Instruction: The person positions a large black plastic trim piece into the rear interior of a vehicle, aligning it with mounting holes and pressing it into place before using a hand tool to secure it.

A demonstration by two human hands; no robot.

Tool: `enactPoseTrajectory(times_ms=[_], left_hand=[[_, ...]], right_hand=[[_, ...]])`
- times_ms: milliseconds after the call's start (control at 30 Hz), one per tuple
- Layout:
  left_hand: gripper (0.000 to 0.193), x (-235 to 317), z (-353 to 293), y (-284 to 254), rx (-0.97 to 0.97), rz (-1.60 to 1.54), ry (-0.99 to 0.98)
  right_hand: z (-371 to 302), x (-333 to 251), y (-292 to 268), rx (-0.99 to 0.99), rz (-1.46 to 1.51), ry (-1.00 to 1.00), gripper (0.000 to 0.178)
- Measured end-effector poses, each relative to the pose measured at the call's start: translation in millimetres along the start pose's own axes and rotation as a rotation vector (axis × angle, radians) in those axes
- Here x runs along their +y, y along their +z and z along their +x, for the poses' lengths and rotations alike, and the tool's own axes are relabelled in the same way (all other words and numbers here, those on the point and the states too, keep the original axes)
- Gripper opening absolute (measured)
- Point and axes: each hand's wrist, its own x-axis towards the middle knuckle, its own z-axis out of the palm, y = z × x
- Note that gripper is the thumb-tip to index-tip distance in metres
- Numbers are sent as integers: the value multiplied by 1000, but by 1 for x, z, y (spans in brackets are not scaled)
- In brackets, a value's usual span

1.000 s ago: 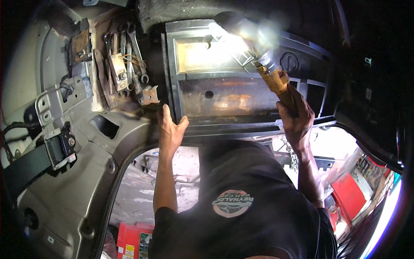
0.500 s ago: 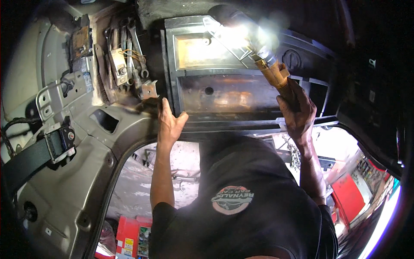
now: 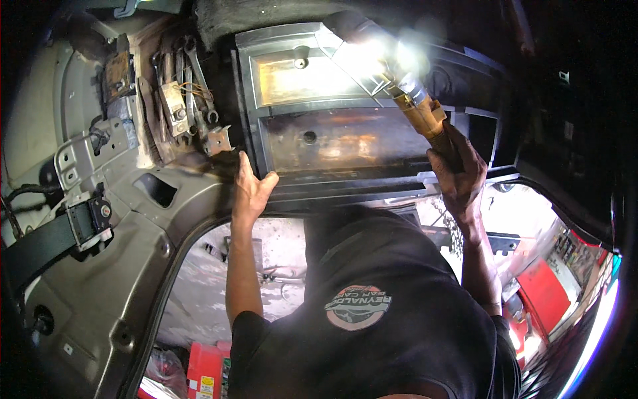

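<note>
In my right hand [image 3: 460, 173] is a caged work lamp [image 3: 419, 114] with an orange-brown handle. Its bulb glares brightly inside a wire guard, tilted up and to the left over a dark panel [image 3: 345, 178]. That panel has two long recesses, the upper one strongly lit and the lower one stained brown with a round hole. My left hand [image 3: 251, 191] is at the panel's lower left corner, thumb and index finger spread, holding nothing visible; whether it rests on the edge I cannot tell. A small rusty metal bracket [image 3: 218, 140] lies just beyond its fingertip.
Several wrenches [image 3: 197, 76] lie in a side compartment with a pale block [image 3: 175, 110] trailing thin wires. A seat belt [image 3: 43, 247] runs along the bare metal side wall [image 3: 119, 292]. Below the opening's edge are red boxes [image 3: 206, 369] and a red panel [image 3: 546, 292].
My view has shifted slightly, so the panel and side tools sit a little farther left. My left hand has shifted with the panel; my right hand still grips the lamp.
</note>
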Motion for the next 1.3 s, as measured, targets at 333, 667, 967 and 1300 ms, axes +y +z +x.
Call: enactPoseTrajectory(times_ms=[333,667,967,1300], left_hand=[[94,-17,5,6,-34,92,48],[86,20,-8,23,135,342,-80],[80,97,-10,89,546,742,115],[53,197,41,138,196,787,232]], right_hand=[[-27,35,-21,175,8,129,48],[-77,217,-130,566,-66,371,49],[-102,320,-184,598,-51,569,49],[-116,379,-192,598,61,477,42]])
